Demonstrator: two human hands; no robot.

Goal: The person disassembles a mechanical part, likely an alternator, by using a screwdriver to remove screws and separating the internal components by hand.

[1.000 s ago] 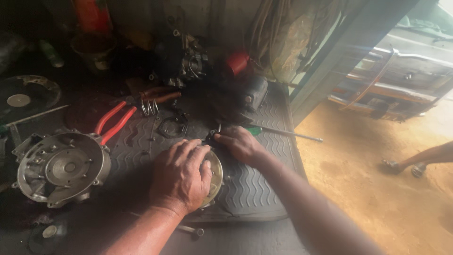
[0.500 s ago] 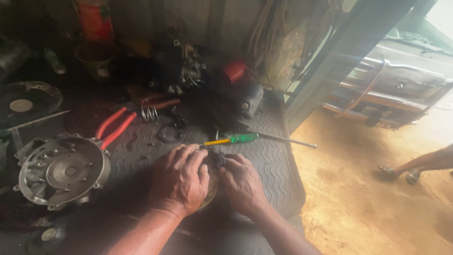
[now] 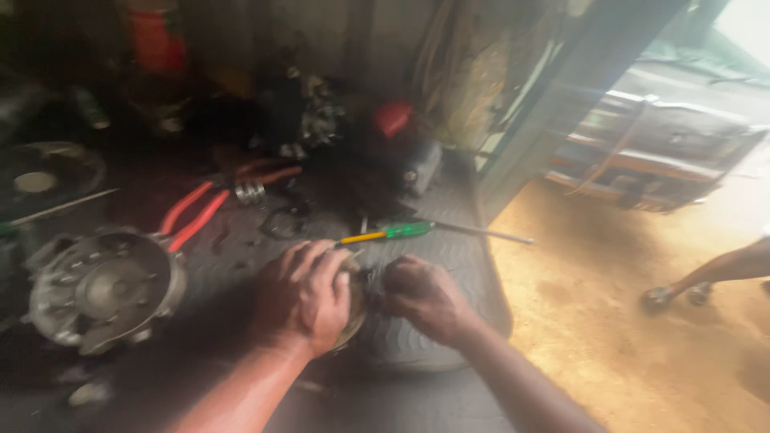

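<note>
The left hand lies palm-down over a round, brassy metal disc part, clamping it to the dark ribbed rubber mat. The right hand pinches at the disc's right edge, fingers curled on something too blurred to tell. The part looks heavy, stiff and probably greasy (so likely slippery); its rim seems the surest hold. A green-and-yellow-handled screwdriver lies just beyond, red-handled pliers and a grey cast-metal housing farther left.
</note>
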